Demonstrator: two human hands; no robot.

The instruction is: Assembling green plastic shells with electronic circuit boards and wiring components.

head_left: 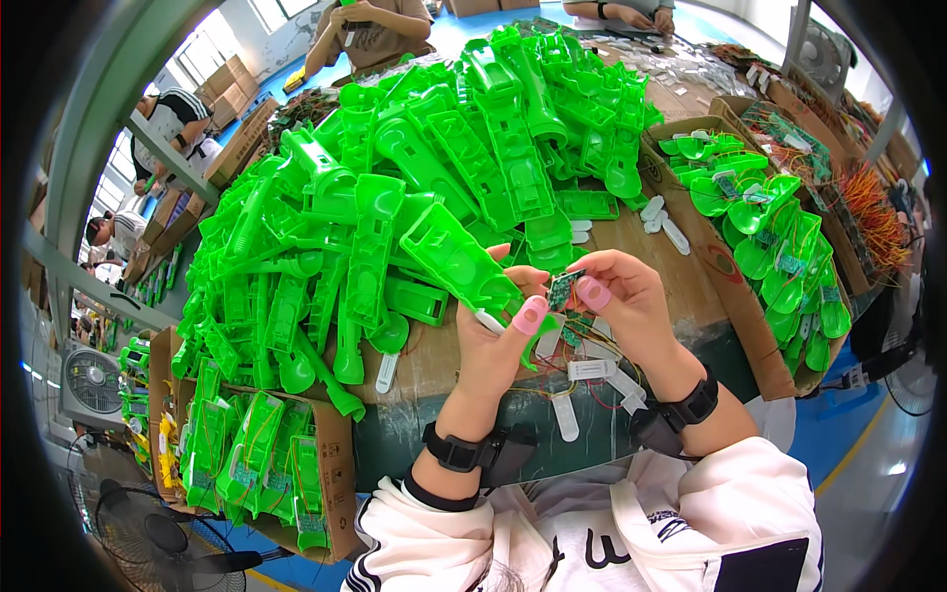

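A big heap of green plastic shells (424, 187) covers the bench (691, 286), unfilled; right of the heap, a cardboard box (735, 286) holds shells already fitted with boards. Just below the heap, the left hand (503, 340) grips one green shell (459, 261); the right hand (621, 296) pinches a small circuit board (562, 288) against it, wires trailing

Both forearms rise from the lower edge; the left hand (498, 340) and right hand (631, 301) meet, fingers curled, thumbs raised.
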